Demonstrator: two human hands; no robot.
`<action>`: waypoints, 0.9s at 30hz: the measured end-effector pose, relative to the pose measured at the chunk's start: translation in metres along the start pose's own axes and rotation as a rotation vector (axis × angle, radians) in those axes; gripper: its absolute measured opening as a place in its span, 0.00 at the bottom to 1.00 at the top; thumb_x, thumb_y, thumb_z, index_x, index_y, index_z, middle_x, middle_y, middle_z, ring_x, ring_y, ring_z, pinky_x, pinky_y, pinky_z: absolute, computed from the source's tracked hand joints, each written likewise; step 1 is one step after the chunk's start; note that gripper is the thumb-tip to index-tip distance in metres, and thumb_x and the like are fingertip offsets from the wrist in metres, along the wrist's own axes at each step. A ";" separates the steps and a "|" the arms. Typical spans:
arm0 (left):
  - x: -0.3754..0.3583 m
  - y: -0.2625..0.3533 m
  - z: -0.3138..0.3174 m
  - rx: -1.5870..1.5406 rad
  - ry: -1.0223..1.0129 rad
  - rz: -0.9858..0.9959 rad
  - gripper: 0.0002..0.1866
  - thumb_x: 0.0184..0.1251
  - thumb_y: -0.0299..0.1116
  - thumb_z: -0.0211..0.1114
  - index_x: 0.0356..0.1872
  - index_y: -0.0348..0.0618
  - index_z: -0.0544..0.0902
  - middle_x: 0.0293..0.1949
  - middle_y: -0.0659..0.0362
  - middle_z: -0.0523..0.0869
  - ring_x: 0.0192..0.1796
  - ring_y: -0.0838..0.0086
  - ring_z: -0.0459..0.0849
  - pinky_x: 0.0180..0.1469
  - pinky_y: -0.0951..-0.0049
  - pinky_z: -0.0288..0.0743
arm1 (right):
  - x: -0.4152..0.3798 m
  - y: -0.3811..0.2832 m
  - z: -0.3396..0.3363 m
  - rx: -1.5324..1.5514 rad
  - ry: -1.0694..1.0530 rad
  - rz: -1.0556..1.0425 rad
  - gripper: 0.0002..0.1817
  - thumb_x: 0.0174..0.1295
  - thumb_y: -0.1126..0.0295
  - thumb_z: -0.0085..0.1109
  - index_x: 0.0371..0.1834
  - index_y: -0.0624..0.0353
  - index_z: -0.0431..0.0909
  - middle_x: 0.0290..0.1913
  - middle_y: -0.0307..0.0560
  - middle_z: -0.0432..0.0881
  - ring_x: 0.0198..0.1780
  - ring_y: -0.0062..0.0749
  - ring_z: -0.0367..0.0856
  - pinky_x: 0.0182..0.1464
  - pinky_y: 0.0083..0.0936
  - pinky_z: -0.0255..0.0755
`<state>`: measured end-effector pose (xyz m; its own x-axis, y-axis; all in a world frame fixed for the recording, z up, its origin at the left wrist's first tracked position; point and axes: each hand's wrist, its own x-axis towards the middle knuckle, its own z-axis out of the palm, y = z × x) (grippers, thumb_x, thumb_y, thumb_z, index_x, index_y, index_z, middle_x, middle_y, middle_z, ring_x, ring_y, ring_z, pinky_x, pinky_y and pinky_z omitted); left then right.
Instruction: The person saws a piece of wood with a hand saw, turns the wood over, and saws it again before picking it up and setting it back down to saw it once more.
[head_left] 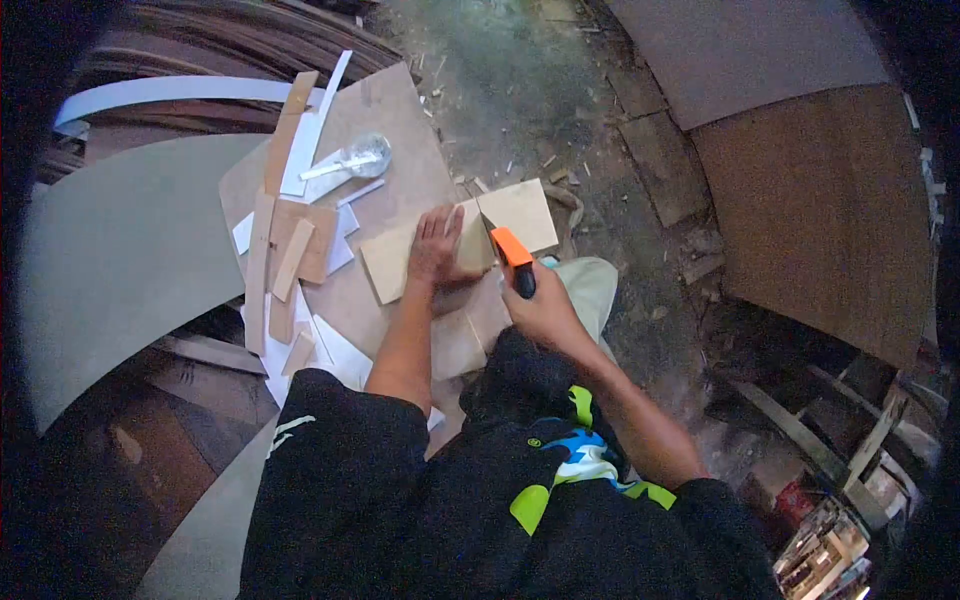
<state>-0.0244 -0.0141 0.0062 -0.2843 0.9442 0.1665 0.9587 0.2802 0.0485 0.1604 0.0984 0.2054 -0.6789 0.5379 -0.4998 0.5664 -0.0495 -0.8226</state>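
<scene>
A light wooden board (391,262) lies across the worktable, its right end reaching past the table's edge. My left hand (435,250) rests on top of it, fingers stretched out flat and pressing down. Wrapped round the orange and black handle of a handsaw (513,250) is my right hand (545,305), close to the board's near edge. The saw's thin blade meets the board to the right of my left hand, at a line across the wood. Much of the blade cannot be made out.
Wood offcuts (293,258) and white strips (318,135) lie on the left of the worktable (385,105). A clear plastic-looking roll (368,156) sits among them. Large sheets (810,200) stand at the right. Wood scraps litter the floor (510,80) beyond the table.
</scene>
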 end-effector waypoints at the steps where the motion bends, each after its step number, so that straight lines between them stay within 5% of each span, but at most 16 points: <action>1: 0.000 0.006 -0.021 -0.080 -0.047 -0.021 0.61 0.36 0.68 0.72 0.70 0.37 0.64 0.66 0.45 0.69 0.69 0.53 0.65 0.73 0.53 0.56 | 0.011 0.002 0.002 0.001 -0.017 0.008 0.14 0.56 0.71 0.57 0.43 0.66 0.74 0.28 0.47 0.77 0.31 0.31 0.74 0.36 0.31 0.70; 2: -0.006 0.013 -0.035 -0.165 -0.103 -0.045 0.62 0.34 0.69 0.72 0.70 0.36 0.64 0.65 0.45 0.69 0.69 0.53 0.65 0.73 0.53 0.56 | 0.016 0.008 0.008 0.001 -0.037 0.026 0.13 0.57 0.72 0.57 0.43 0.66 0.74 0.28 0.42 0.76 0.31 0.24 0.72 0.35 0.27 0.69; 6: -0.012 0.005 -0.009 -0.132 -0.063 -0.014 0.63 0.32 0.70 0.72 0.68 0.35 0.66 0.66 0.44 0.69 0.70 0.53 0.64 0.73 0.53 0.55 | 0.001 0.000 0.023 0.012 0.112 -0.171 0.12 0.55 0.72 0.57 0.40 0.66 0.73 0.30 0.43 0.76 0.32 0.25 0.71 0.36 0.29 0.70; 7: -0.010 0.007 -0.023 -0.156 -0.078 -0.028 0.62 0.32 0.70 0.72 0.68 0.35 0.66 0.66 0.44 0.69 0.70 0.53 0.64 0.73 0.54 0.55 | -0.012 -0.009 0.014 0.040 0.046 -0.060 0.10 0.54 0.72 0.57 0.38 0.65 0.72 0.28 0.43 0.74 0.32 0.26 0.71 0.36 0.28 0.68; 10: -0.009 0.013 -0.040 -0.208 -0.109 -0.064 0.62 0.33 0.70 0.72 0.69 0.35 0.65 0.66 0.44 0.68 0.71 0.53 0.63 0.74 0.54 0.54 | -0.018 -0.013 0.001 0.047 -0.031 -0.010 0.19 0.54 0.69 0.57 0.49 0.65 0.74 0.28 0.56 0.77 0.31 0.47 0.77 0.39 0.38 0.72; 11: -0.008 0.013 -0.035 -0.207 -0.096 -0.063 0.63 0.33 0.71 0.72 0.69 0.35 0.64 0.66 0.44 0.68 0.71 0.53 0.63 0.74 0.54 0.54 | -0.006 0.008 0.011 0.003 0.045 -0.105 0.18 0.55 0.70 0.56 0.49 0.65 0.73 0.28 0.56 0.78 0.31 0.47 0.77 0.38 0.38 0.72; 14: -0.007 0.011 -0.029 -0.211 -0.119 -0.069 0.65 0.28 0.63 0.76 0.72 0.39 0.61 0.69 0.45 0.65 0.72 0.53 0.61 0.75 0.53 0.52 | 0.023 0.044 0.045 0.047 0.109 -0.184 0.13 0.54 0.72 0.58 0.43 0.63 0.74 0.27 0.44 0.73 0.30 0.26 0.70 0.34 0.28 0.67; 15: -0.010 0.012 -0.030 -0.218 -0.146 -0.072 0.67 0.26 0.60 0.79 0.73 0.40 0.59 0.70 0.46 0.64 0.73 0.53 0.60 0.75 0.52 0.52 | 0.019 0.027 0.034 -0.041 0.092 -0.115 0.16 0.55 0.72 0.58 0.47 0.65 0.75 0.29 0.43 0.76 0.30 0.26 0.71 0.34 0.29 0.68; 18: -0.017 0.011 -0.013 -0.121 -0.149 -0.092 0.66 0.25 0.58 0.79 0.74 0.41 0.59 0.69 0.45 0.64 0.72 0.53 0.61 0.75 0.52 0.53 | -0.034 -0.029 -0.009 0.028 -0.029 -0.065 0.17 0.54 0.68 0.59 0.46 0.64 0.74 0.32 0.59 0.79 0.37 0.48 0.80 0.44 0.36 0.74; 21: -0.015 0.008 -0.012 -0.157 -0.106 -0.054 0.65 0.33 0.71 0.70 0.72 0.38 0.61 0.68 0.47 0.67 0.72 0.54 0.63 0.74 0.53 0.53 | -0.029 -0.014 -0.016 0.045 -0.103 0.097 0.19 0.53 0.68 0.60 0.47 0.64 0.74 0.35 0.58 0.80 0.38 0.46 0.81 0.44 0.36 0.74; 24: -0.010 0.009 -0.027 -0.139 -0.157 -0.043 0.63 0.34 0.68 0.72 0.73 0.39 0.60 0.68 0.48 0.67 0.72 0.56 0.63 0.74 0.53 0.53 | 0.041 0.044 0.043 0.058 0.122 -0.247 0.12 0.58 0.72 0.58 0.43 0.66 0.77 0.29 0.40 0.76 0.33 0.21 0.72 0.37 0.24 0.70; 25: -0.010 0.011 -0.026 -0.186 -0.143 -0.071 0.59 0.31 0.50 0.76 0.73 0.42 0.62 0.68 0.47 0.67 0.71 0.54 0.64 0.74 0.53 0.54 | 0.044 0.053 0.043 0.054 0.110 -0.219 0.12 0.58 0.72 0.58 0.44 0.66 0.77 0.28 0.40 0.76 0.33 0.21 0.71 0.37 0.24 0.69; 27: -0.017 0.001 0.010 0.144 0.017 0.050 0.59 0.33 0.57 0.75 0.72 0.41 0.63 0.67 0.47 0.69 0.71 0.56 0.64 0.74 0.53 0.54 | 0.039 0.033 0.039 0.055 0.097 -0.154 0.12 0.58 0.72 0.58 0.44 0.66 0.77 0.28 0.39 0.74 0.33 0.21 0.71 0.37 0.23 0.69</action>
<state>-0.0190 -0.0281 -0.0062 -0.2353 0.9548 0.1818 0.9613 0.2562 -0.1014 0.1341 0.0850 0.1482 -0.7062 0.6207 -0.3406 0.4312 -0.0045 -0.9023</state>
